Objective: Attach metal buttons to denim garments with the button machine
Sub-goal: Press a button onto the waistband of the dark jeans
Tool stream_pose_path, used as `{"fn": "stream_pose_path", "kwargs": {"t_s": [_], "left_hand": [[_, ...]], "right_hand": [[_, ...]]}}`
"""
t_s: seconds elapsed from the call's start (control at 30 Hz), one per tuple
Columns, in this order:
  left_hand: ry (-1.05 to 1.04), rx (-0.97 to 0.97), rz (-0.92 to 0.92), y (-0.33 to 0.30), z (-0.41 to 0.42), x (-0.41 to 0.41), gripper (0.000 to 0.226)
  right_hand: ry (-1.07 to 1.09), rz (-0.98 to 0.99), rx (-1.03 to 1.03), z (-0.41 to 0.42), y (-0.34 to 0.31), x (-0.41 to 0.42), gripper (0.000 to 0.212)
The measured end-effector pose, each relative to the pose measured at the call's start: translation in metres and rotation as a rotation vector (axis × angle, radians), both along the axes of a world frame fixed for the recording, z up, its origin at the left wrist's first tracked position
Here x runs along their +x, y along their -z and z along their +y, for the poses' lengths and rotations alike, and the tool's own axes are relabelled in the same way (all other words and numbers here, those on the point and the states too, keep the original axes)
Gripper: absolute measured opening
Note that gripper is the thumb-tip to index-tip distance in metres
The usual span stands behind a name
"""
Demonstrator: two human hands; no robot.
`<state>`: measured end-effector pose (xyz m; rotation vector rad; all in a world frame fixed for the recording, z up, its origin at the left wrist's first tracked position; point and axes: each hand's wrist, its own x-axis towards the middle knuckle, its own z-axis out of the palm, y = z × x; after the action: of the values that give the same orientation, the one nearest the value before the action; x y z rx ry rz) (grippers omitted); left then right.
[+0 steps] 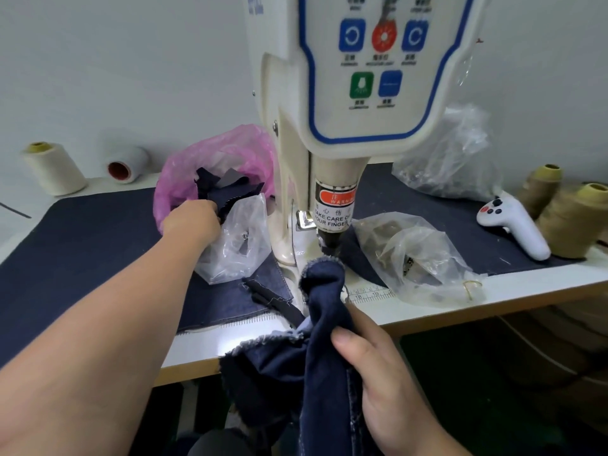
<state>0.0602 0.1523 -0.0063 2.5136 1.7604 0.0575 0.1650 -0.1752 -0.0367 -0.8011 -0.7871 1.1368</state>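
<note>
1. Button machine (332,133): upright at table centre, white control panel facing forward, warning label on the lower head, punch tip just above the folded cloth end.
2. Denim garment (324,327): dark blue, bunched, frayed top end raised to just below the punch tip; remainder hanging over the front edge of the table (493,292).
3. Right hand (378,383): curled round the garment below its raised end, thumb pressed across the cloth.
4. Left hand (192,220): extended to the pink plastic bag (217,159) left of the machine, fingers curled into dark denim scraps (227,189) at the bag mouth; exact pinch hidden by the back of the hand.
5. Clear bag (240,241): touching the left hand, beside the machine base.
6. Second clear bag (418,255): right of the punch, small metal parts inside, too blurred to identify.
7. White handheld controller (516,225): far right, next to tan thread cones (572,218).
8. Cream thread cone (54,167): far left, by the wall.
</note>
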Motion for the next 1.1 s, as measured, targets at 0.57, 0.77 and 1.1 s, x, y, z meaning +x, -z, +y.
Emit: {"fn": "stream_pose_path", "kwargs": {"t_s": [0.57, 0.77, 1.1], "left_hand": [[-0.03, 0.396, -0.653, -0.022, -0.027, -0.009, 0.018], [0.062, 0.265, -0.801, -0.023, -0.037, -0.009, 0.007], [-0.01, -0.418, -1.22, -0.038, -0.047, -0.002, 0.03]], "right_hand": [[0.047, -0.073, -0.006, -0.005, 0.002, 0.0, 0.034], [0.027, -0.069, 0.015, -0.008, -0.001, -0.004, 0.03], [0.071, -0.105, -0.022, -0.009, 0.006, -0.002, 0.035]]}}
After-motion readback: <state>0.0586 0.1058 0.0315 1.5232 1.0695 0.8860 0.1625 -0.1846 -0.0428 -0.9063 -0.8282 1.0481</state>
